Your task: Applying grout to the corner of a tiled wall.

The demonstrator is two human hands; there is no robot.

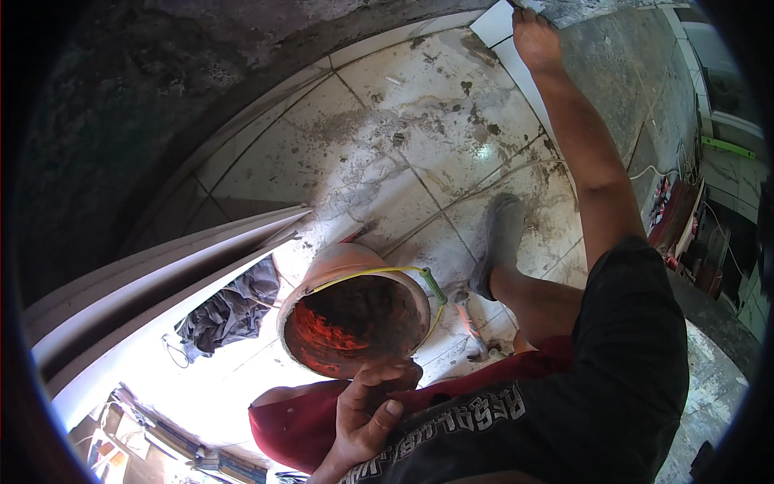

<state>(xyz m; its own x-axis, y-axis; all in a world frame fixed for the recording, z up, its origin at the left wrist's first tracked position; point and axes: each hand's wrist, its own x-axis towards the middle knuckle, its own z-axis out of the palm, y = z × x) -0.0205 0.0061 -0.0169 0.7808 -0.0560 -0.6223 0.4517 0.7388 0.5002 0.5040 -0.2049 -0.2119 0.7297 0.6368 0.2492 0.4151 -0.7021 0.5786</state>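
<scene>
My right arm stretches to the far edge of the floor. There my right hand [536, 39] rests its fingertips by the corner of a white tile [492, 24], fingers apart and partly dark against the wall. My left hand [363, 415] is at my lap, just below the rim of a bucket; its fingers are loosely curled, the thumb stands apart, and I see nothing held in it. The bucket [321, 270] tilts toward me, with dark mortar [355, 310] and a reddish inner wall showing. Its yellow wire handle has a green grip [433, 284].
A hammer-like tool [469, 327] lies beside the bucket, near my shod foot [498, 242]. Long white panels [177, 250] lean at left, next to a dark crumpled cloth [238, 306]. A cable [451, 203] crosses the mortar-spattered tiled floor [387, 153]. Tools and wood stand at right.
</scene>
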